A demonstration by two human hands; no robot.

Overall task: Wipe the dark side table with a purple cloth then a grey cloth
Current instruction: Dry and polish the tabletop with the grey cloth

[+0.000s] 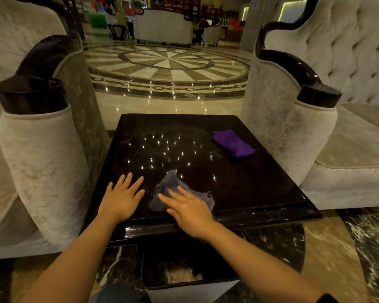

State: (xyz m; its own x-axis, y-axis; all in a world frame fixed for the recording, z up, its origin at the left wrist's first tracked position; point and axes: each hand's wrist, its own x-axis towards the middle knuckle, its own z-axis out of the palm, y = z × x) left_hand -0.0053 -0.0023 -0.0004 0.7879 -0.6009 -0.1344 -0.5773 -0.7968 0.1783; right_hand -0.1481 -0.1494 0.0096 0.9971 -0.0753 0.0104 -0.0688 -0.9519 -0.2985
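Near edge of the dark side table (260,193): right hand (189,209) lay flat, fingers spread, pressing the grey cloth (173,189); nothing clenched. Left hand (120,197) rested open on bare top. Cloth looked soft, light, crumpled; likely slides best palm-down at centre. Purple cloth (232,143) lay folded far right.
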